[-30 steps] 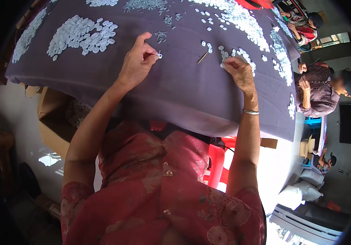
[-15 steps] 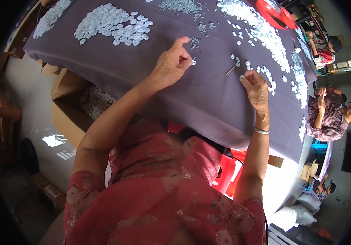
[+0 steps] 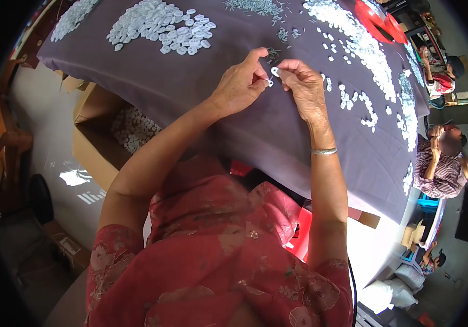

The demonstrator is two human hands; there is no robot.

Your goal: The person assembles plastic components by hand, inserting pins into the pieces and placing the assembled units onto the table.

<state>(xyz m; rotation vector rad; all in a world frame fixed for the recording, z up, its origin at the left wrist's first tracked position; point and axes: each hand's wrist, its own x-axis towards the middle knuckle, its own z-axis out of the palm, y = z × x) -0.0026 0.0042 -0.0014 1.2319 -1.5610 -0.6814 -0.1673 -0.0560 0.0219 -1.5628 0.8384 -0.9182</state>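
Note:
My left hand (image 3: 240, 84) is closed in a pinch on a small white plastic piece (image 3: 270, 83), and a thin pin seems to stick up from it. Close by on the right, my right hand (image 3: 306, 90) pinches a small white oval link (image 3: 274, 71) with a hole in it. The two pieces are nearly together; whether they touch I cannot tell. Just beyond my fingers lies a little heap of short grey pins (image 3: 272, 54). To the right of my right hand, several white oval links (image 3: 347, 100) are scattered on the dark tablecloth (image 3: 190, 82).
Finished-looking white ovals form a pile (image 3: 160, 26) at the far left. A long white heap (image 3: 362, 41) and a red bowl (image 3: 378, 24) lie far right. Grey pins (image 3: 255, 6) spread at the back. A cardboard box (image 3: 89, 128) of white pieces stands below the table. People (image 3: 443, 166) sit at right.
My right hand has moved left from the scattered links to my left hand, bringing a white oval link. My left hand keeps its pinch. The view has shifted slightly.

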